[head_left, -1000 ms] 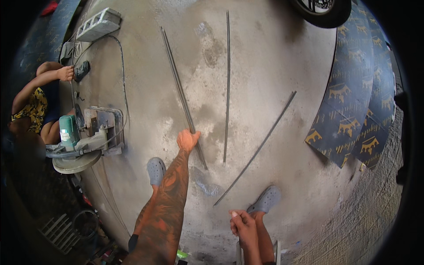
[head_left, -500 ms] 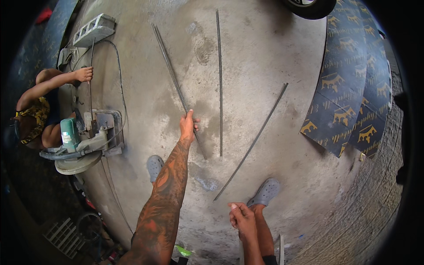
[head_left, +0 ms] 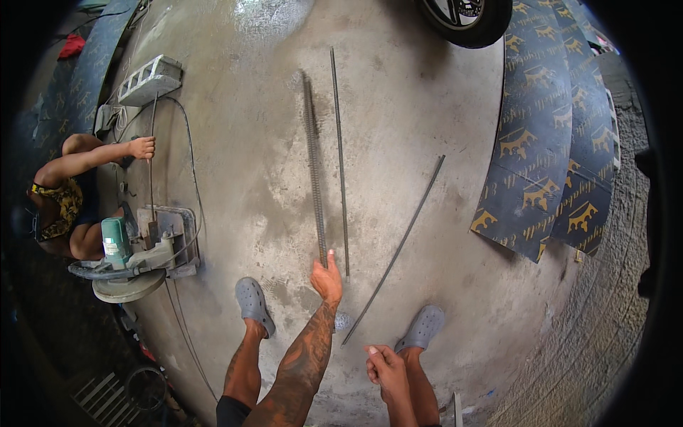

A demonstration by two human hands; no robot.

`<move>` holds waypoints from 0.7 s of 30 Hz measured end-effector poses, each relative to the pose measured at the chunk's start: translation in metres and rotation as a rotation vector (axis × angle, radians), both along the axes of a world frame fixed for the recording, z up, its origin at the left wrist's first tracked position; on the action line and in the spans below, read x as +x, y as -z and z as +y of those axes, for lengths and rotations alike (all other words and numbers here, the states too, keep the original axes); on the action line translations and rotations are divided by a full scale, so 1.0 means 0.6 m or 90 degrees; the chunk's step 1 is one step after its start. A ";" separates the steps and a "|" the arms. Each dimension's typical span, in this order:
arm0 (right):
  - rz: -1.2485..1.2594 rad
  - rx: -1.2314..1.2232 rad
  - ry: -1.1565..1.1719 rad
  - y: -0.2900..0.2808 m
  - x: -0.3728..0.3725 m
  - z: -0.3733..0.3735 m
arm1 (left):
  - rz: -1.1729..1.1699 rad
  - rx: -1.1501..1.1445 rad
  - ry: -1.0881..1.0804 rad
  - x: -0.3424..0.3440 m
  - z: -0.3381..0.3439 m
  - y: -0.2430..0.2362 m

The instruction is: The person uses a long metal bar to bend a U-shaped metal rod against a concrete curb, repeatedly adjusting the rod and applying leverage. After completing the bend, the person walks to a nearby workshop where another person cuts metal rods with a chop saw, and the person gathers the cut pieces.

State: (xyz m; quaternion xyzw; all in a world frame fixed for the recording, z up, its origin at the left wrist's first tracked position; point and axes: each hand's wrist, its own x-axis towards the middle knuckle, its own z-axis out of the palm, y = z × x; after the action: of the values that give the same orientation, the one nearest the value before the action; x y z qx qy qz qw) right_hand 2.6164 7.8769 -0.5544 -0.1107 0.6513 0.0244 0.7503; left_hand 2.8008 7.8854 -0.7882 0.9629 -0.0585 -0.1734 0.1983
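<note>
My left hand (head_left: pixel 327 282) is closed round the near end of ribbed steel rebar (head_left: pixel 314 164), which points away from me. Motion blurs these bars, so I cannot tell how many there are. Just right of them, a single rebar (head_left: pixel 339 156) lies on the concrete floor. Farther right, another rebar (head_left: pixel 398 245) lies slanted, its near end between my feet. My right hand (head_left: pixel 388 371) is loosely closed in front of my right leg, and nothing shows in its fingers.
At left a co-worker's hand (head_left: pixel 142 148) grips a bar at a cut-off saw (head_left: pixel 117 245) with a trailing cable (head_left: pixel 193 156). A concrete block (head_left: pixel 151 78) stands beyond. Dark printed sheets (head_left: pixel 530 135) lie at right, near a wheel (head_left: pixel 491 28). My grey clogs (head_left: pixel 425 326) are on the floor.
My left hand has swung the held rebar to the right and nearer to me, close beside the single bar. Its grip is now at the bars' near end. My right hand has hardly moved.
</note>
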 end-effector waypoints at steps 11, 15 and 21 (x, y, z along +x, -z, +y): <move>0.007 -0.023 0.034 0.006 -0.043 0.009 | 0.591 0.060 0.301 -0.117 0.111 -0.271; 0.055 -0.021 0.095 0.019 -0.062 0.039 | 0.878 -0.194 -0.479 -0.121 0.291 -0.406; 0.116 0.026 0.078 0.029 -0.083 0.144 | 0.944 -0.523 -0.459 -0.036 0.207 -0.497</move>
State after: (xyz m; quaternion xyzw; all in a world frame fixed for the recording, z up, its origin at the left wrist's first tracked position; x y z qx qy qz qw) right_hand 2.5664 7.9633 -0.5719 -0.0523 0.7219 0.0017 0.6900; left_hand 2.7790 8.0093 -0.4901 0.4192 0.3302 -0.6393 0.5536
